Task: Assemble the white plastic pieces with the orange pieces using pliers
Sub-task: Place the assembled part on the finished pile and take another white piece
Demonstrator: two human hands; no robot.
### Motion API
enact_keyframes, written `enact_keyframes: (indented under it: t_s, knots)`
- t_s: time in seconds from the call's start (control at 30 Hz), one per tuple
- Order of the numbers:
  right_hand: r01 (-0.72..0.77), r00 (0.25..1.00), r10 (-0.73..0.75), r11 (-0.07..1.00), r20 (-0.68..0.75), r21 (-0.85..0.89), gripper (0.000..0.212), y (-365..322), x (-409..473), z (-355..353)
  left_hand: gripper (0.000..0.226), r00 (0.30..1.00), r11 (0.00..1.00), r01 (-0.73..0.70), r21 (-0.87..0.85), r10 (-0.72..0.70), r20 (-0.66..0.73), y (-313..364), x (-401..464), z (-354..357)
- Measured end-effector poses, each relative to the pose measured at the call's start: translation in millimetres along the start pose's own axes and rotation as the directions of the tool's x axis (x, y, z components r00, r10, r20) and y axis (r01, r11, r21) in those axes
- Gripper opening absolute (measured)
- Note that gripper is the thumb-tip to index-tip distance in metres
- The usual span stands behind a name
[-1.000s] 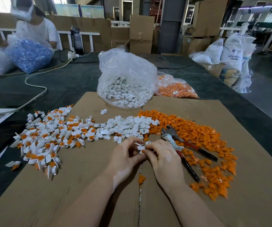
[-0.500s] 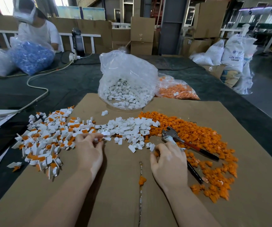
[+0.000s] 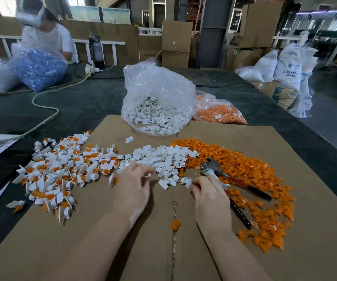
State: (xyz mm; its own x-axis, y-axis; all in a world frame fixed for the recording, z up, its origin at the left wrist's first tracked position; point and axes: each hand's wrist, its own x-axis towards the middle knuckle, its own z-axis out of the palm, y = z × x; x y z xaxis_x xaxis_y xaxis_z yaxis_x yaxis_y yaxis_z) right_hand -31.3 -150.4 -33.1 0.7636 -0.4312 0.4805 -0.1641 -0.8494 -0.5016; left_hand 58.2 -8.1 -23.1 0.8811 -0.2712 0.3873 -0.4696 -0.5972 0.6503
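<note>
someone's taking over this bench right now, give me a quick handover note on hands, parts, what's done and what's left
Left hand: fingers reaching into the loose white pieces, apparently picking one; grip not clear.
Right hand: fingers curled beside a white piece; whether it holds anything is hidden.
Pliers: lying unheld on the orange pieces, right of the right hand.
Done: a pile of assembled white-and-orange pieces on the left of the cardboard sheet.
Left: both loose piles, plus the bag of white pieces and bag of orange pieces behind.
</note>
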Motion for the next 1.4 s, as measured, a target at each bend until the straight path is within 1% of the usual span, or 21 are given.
enact_keyframes:
  t_s: [0.1, 0.17, 0.23, 0.3, 0.33, 0.4, 0.47, 0.53, 0.57, 0.63, 0.7, 0.77, 0.83, 0.9, 0.97, 1.03, 1.1, 1.2, 1.3, 1.4]
  knots:
    - [0.026, 0.997, -0.025, 1.000, -0.078, 0.015, 0.007, -3, -1, -3, 0.028, 0.976, 0.986, -0.169, 0.009, 0.166, 0.144, 17, -5, 17]
    - [0.029, 0.995, -0.027, 0.999, -0.093, 0.021, 0.011, -4, -1, -5, 0.036, 0.933, 0.953, -0.299, 0.050, 0.281, 0.224, 25, -6, 28]
    - [0.031, 0.995, -0.027, 0.999, -0.099, 0.039, 0.012, -5, -1, -7, 0.039, 0.893, 0.917, -0.384, 0.111, 0.338, 0.298, 30, -6, 36]
    - [0.040, 0.994, -0.031, 0.996, -0.100, 0.083, 0.013, -6, -2, -8, 0.032, 0.881, 0.904, -0.407, 0.129, 0.351, 0.318, 29, -6, 39]
    - [0.037, 0.995, -0.027, 0.993, -0.091, 0.111, 0.014, -5, -2, -8, 0.027, 0.890, 0.913, -0.392, 0.116, 0.344, 0.299, 29, -6, 39]
    - [0.013, 0.999, -0.007, 0.988, -0.037, 0.153, 0.014, -3, -1, -8, 0.021, 0.926, 0.947, -0.314, 0.070, 0.290, 0.241, 27, -7, 37]
    - [0.007, 1.000, -0.008, 0.983, 0.000, 0.185, 0.013, 0, -1, -7, 0.025, 0.948, 0.970, -0.244, 0.018, 0.235, 0.216, 25, -8, 35]
    - [0.012, 1.000, -0.012, 0.977, -0.003, 0.214, 0.013, 0, 0, -7, 0.035, 0.942, 0.973, -0.231, 0.000, 0.224, 0.250, 24, -9, 34]
    - [0.016, 1.000, -0.016, 0.976, 0.000, 0.216, 0.016, 0, 0, -7, 0.037, 0.934, 0.970, -0.243, 0.008, 0.231, 0.274, 23, -10, 34]
    - [0.034, 0.999, -0.038, 0.981, 0.016, 0.193, 0.024, 0, 1, -6, 0.034, 0.926, 0.967, -0.256, 0.017, 0.240, 0.290, 23, -12, 33]
    - [0.037, 0.999, -0.042, 0.980, 0.020, 0.193, 0.028, 0, 2, -5, 0.027, 0.936, 0.978, -0.208, -0.030, 0.208, 0.285, 24, -12, 32]
    - [0.009, 1.000, -0.015, 0.973, 0.022, 0.229, 0.031, 0, 2, -5, 0.018, 0.950, 0.986, -0.138, -0.096, 0.159, 0.270, 24, -12, 30]
    - [-0.054, 0.998, 0.044, 0.957, 0.043, 0.283, 0.025, 1, 1, -6, 0.011, 0.963, 0.988, -0.082, -0.132, 0.113, 0.245, 24, -11, 27]
    - [-0.113, 0.993, 0.092, 0.934, 0.077, 0.340, 0.014, 2, 1, -7, 0.018, 0.974, 0.988, -0.010, -0.156, 0.045, 0.223, 23, -11, 24]
    - [-0.126, 0.990, 0.098, 0.929, 0.097, 0.348, 0.009, 2, 0, -7, 0.018, 0.975, 0.968, 0.088, -0.234, -0.035, 0.221, 23, -11, 22]
    - [-0.110, 0.992, 0.080, 0.934, 0.102, 0.341, 0.004, 2, 0, -7, 0.014, 0.969, 0.946, 0.150, -0.289, -0.081, 0.235, 23, -10, 20]
    - [-0.081, 0.994, 0.053, 0.944, 0.093, 0.321, 0.005, 2, 0, -6, 0.017, 0.965, 0.931, 0.177, -0.319, -0.100, 0.244, 23, -10, 18]
    - [-0.048, 0.996, 0.021, 0.953, 0.091, 0.300, 0.007, 2, 0, -6, 0.022, 0.958, 0.882, 0.223, -0.416, -0.120, 0.260, 26, -11, 14]
    - [-0.017, 0.997, -0.004, 0.961, 0.075, 0.275, 0.008, 2, -1, -6, 0.015, 0.952, 0.844, 0.261, -0.469, -0.146, 0.268, 26, -11, 14]
    - [-0.001, 0.998, -0.016, 0.959, 0.057, 0.285, 0.010, 1, 0, -6, 0.006, 0.953, 0.838, 0.270, -0.475, -0.162, 0.257, 26, -11, 14]
